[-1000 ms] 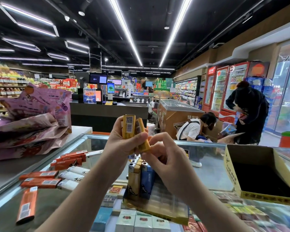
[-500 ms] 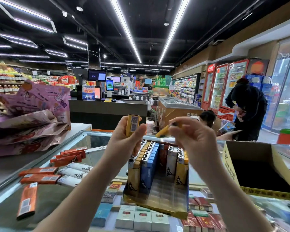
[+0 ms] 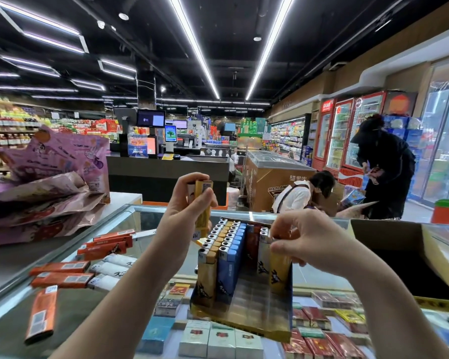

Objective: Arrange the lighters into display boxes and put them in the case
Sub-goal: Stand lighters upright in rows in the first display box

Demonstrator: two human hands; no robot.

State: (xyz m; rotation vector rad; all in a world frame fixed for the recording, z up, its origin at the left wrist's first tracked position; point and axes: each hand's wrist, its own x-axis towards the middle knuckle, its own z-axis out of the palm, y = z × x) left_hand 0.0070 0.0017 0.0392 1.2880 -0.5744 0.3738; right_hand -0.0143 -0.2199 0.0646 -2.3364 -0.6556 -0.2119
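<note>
A gold display box [image 3: 244, 317] stands on the glass case [image 3: 166, 211], with rows of yellow [image 3: 206, 275], blue [image 3: 228, 270], red and white lighters upright inside. My left hand [image 3: 184, 211] holds a yellow lighter [image 3: 203, 203] upright above the box's left rows. My right hand [image 3: 311, 242] pinches the top of a yellow lighter [image 3: 279, 273] standing in the right-hand row of the box. Loose orange [image 3: 62, 279] and white lighters [image 3: 114, 268] lie on the glass to the left.
An open cardboard box [image 3: 399, 257] sits at the right on the case. Purple snack bags [image 3: 49, 182] are piled at the left. Cigarette packs [image 3: 218, 340] show under the glass. Two people [image 3: 384, 167] stand beyond the counter near fridges.
My right hand carried one yellow lighter away from my left hand, down and to the right, into the box's right row. My left hand still holds the other lighter.
</note>
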